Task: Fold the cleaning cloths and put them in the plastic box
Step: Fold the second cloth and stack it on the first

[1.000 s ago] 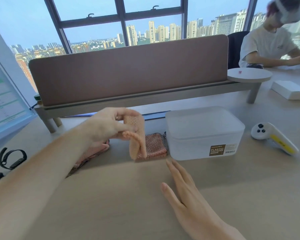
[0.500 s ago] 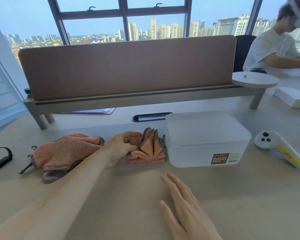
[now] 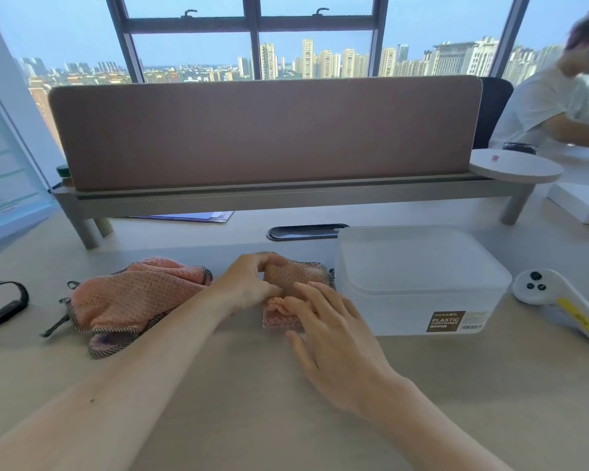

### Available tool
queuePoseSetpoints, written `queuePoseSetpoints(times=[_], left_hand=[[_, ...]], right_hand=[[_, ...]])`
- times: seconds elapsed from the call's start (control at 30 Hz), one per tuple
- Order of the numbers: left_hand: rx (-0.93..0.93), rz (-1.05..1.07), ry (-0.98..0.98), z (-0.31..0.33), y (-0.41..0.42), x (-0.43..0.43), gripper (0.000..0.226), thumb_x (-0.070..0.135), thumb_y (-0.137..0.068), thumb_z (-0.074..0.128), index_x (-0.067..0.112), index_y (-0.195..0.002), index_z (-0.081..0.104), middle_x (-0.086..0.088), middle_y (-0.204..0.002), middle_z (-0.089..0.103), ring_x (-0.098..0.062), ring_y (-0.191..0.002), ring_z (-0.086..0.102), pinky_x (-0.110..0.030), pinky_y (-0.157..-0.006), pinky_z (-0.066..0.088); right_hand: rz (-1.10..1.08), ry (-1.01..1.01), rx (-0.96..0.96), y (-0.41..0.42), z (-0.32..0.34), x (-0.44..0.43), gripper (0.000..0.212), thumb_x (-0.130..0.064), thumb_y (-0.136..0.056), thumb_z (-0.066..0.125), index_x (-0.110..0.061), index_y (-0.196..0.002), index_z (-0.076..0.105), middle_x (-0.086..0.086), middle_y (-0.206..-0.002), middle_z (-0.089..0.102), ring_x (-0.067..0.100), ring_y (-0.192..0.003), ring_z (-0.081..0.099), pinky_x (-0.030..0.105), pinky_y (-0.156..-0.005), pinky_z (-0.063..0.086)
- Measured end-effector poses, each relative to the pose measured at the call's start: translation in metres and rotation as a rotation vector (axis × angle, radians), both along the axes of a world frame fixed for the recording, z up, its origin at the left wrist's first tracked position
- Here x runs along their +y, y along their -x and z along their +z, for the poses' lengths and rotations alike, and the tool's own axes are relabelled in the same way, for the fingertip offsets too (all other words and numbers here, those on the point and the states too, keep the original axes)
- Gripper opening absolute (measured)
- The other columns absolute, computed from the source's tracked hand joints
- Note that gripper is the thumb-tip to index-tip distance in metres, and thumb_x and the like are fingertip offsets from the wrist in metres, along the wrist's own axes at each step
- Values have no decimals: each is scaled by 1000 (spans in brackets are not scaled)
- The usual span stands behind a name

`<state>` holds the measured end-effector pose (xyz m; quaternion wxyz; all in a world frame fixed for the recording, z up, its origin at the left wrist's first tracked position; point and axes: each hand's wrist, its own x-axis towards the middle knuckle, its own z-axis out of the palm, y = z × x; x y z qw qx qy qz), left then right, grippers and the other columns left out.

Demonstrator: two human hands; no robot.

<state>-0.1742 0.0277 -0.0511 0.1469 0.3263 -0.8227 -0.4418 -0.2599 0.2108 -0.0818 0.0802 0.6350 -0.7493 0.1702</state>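
Fig. A pink waffle-weave cleaning cloth (image 3: 300, 277) with dark stitched edging lies part-folded on the worktop (image 3: 218, 385), just beside the lidded, translucent plastic box (image 3: 419, 283). The left hand (image 3: 249, 287) curls its fingers over the cloth's far edge, while the right hand (image 3: 330, 328) presses on it with near-straight fingers, gripping nothing. The fabric looks light, limp and non-slippery, likely to spring open unless pinched across its stacked edges; a second cloth (image 3: 130, 300), crumpled, lies apart at left.
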Motion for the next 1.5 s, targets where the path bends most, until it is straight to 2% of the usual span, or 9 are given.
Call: queuePoseSetpoints(times=[0.17, 0.37, 0.53, 0.7, 0.9, 1.07, 1.17, 1.3, 1.5], left_hand=[[82, 58, -212, -12, -3, -4, 46, -5, -90, 72, 15, -131, 66, 4, -118, 65, 5, -83, 61, -6, -55, 51], [160, 45, -354, -5, 1, -6, 47, -4, -88, 74, 20, -128, 69, -10, -124, 65, -20, -91, 69, -21, -68, 60], [259, 1, -552, 11, 10, 1, 45, -9, -92, 65, 15, -130, 66, -10, -95, 65, -10, -65, 65, -16, -55, 54], [206, 40, -564, -12, -5, -4, 48, -10, -91, 67, 14, -132, 64, -25, -127, 66, -25, -94, 67, -31, -82, 61], [152, 70, -375, -18, -10, 1, 46, -7, -89, 72, 17, -129, 67, -9, -116, 69, -6, -98, 67, -17, -70, 60], [145, 29, -233, -10, -3, 4, 49, 1, -87, 78, 24, -129, 68, -2, -122, 68, -8, -111, 64, -14, -74, 57], [208, 15, -355, 3, 5, 4, 47, -2, -86, 77, 22, -127, 69, -9, -112, 68, -21, -91, 69, -23, -68, 58], [294, 43, -570, 22, 14, 6, 43, -10, -90, 68, 12, -127, 68, -8, -85, 66, -9, -59, 59, -15, -51, 53], [323, 59, -676, 47, 12, -6, 34, -6, -96, 61, 9, -126, 67, -12, -95, 73, -13, -74, 68, -14, -56, 58]], right_hand=[[-103, -65, 156, 3, -9, -11, 59, -42, -93, 36, -13, -140, 58, 7, -150, 53, 25, -143, 45, 39, -119, 35], [-174, -81, 203, -3, -9, -9, 70, -35, -80, 71, -2, -140, 57, 15, -146, 57, 30, -139, 51, 43, -115, 20], [-222, 102, 154, -8, 2, -3, 81, -25, -76, 74, 2, -147, 46, 16, -150, 53, 30, -140, 49, 36, -118, 36], [-177, 155, 106, -9, -4, -9, 81, -7, -67, 78, 1, -142, 47, 18, -150, 51, 33, -140, 50, 38, -111, 41], [-103, -5, 126, -2, -22, -3, 52, -11, -66, 74, -12, -117, 64, 23, -146, 54, 35, -137, 52, 40, -108, 49], [-86, -6, 163, -2, -21, 3, 47, -22, -80, 39, -12, -113, 71, 18, -143, 59, 31, -136, 54, 38, -118, 34], [-88, 19, 123, -4, -21, 5, 37, -20, -79, 57, -19, -115, 68, 16, -152, 50, 28, -144, 45, 39, -118, 38], [-85, 96, -15, -5, -14, 3, 30, -24, -91, 56, -29, -120, 60, 13, -166, 24, 27, -156, 18, 37, -116, 34], [-204, -32, -108, -11, 10, -6, 66, -31, -99, 50, -9, -157, 27, 11, -170, 3, 26, -157, 11, 36, -121, 29]])
